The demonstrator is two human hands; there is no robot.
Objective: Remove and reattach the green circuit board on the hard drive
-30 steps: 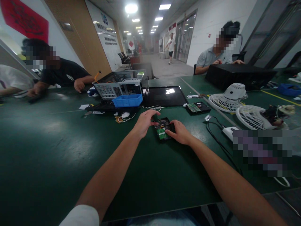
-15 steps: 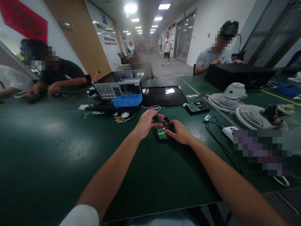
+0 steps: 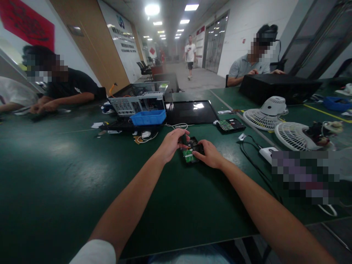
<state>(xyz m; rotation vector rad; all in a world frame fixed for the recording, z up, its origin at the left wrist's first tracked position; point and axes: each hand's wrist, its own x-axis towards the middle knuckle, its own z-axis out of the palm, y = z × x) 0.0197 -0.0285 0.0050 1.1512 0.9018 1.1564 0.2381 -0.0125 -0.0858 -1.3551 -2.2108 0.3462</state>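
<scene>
A small black electronic device [image 3: 188, 156] with a green circuit board lies on the green table, its inside facing up. My left hand [image 3: 175, 142] is closed around the dark handle of a screwdriver [image 3: 183, 138], held upright over the far left part of the device; its tip is too small to make out. Against the device's right side rests my right hand [image 3: 211, 154], gripping its edge, with the thumb reaching over the board.
Behind the device are a blue bin [image 3: 148, 117], an open computer case [image 3: 125, 106] and a black flat panel [image 3: 192, 112]. Another circuit-board unit [image 3: 231, 125], white fans [image 3: 261, 119] and a power strip [image 3: 268, 152] lie to the right. Co-workers sit across the table.
My left fingers have curled in closer around the screwdriver handle. My right hand and the device stay in place. In the background a person has walked nearer.
</scene>
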